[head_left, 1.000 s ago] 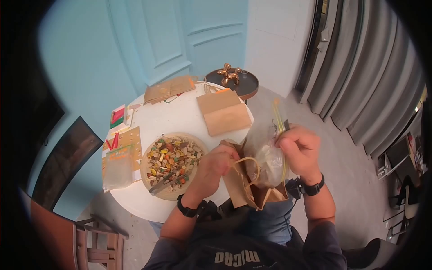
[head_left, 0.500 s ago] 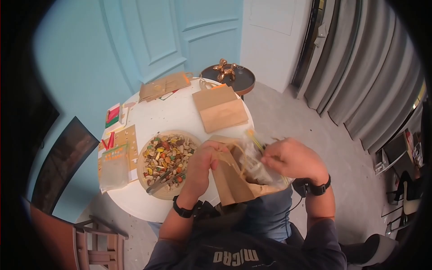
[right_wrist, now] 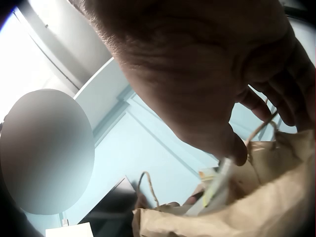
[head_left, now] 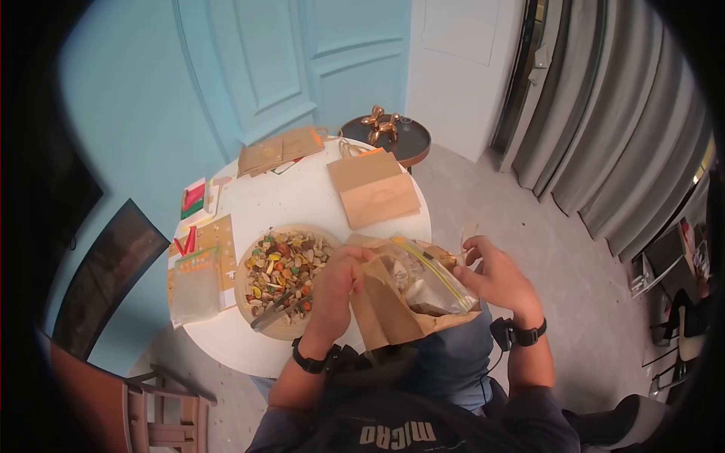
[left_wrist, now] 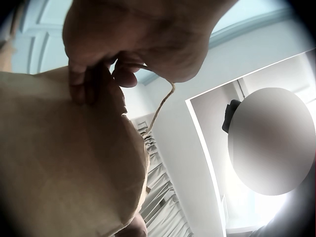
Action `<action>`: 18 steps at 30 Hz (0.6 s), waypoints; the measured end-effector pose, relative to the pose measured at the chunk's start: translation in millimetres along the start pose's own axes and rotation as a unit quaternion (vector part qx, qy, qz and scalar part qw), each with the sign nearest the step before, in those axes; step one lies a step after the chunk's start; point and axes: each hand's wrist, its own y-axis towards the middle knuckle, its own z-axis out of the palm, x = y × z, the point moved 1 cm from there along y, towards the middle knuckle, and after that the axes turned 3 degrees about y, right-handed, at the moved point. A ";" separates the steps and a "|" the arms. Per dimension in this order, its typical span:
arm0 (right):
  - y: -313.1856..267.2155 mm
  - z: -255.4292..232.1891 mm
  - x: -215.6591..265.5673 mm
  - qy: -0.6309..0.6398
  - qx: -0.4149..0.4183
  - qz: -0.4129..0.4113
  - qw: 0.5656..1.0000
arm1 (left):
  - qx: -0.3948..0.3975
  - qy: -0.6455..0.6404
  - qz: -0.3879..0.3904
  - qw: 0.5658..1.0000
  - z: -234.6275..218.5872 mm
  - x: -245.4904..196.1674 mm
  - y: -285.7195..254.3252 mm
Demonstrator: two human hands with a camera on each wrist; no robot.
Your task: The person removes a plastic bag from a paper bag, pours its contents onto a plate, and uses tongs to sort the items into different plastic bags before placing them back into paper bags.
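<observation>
A brown paper bag tilts above the lap with its mouth spread. My left hand grips its left rim; in the left wrist view, that hand's fingers lie over the paper, with a cord handle beside them. Inside the mouth sits a clear zip bag with a yellow-green seal, its contents hard to make out. My right hand is at the far right rim, thumb and fingers parted around a cord handle, which shows in the right wrist view.
A round tray of mixed colourful pieces, with tongs on it, stands left of the bag. Flat paper bags lie farther back. A clear pouch and cards are at the left. Behind is a dark side table.
The zip bag has gone down into the paper bag's mouth. My right hand has let go of it and moved to the far right rim. My left hand stays on the left rim.
</observation>
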 end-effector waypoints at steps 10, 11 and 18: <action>5.7 -40.1 61.0 0.056 -0.007 -0.115 0.992 | -0.003 0.077 0.049 0.996 -12.4 -80.5 2.9; 1.8 -46.4 71.6 0.033 -0.006 -0.127 0.991 | -0.003 0.072 0.072 0.995 -12.1 -86.9 3.0; 8.4 -39.5 86.9 -0.099 -0.007 -0.249 0.963 | 0.020 0.164 0.095 0.982 -8.6 -89.4 -3.5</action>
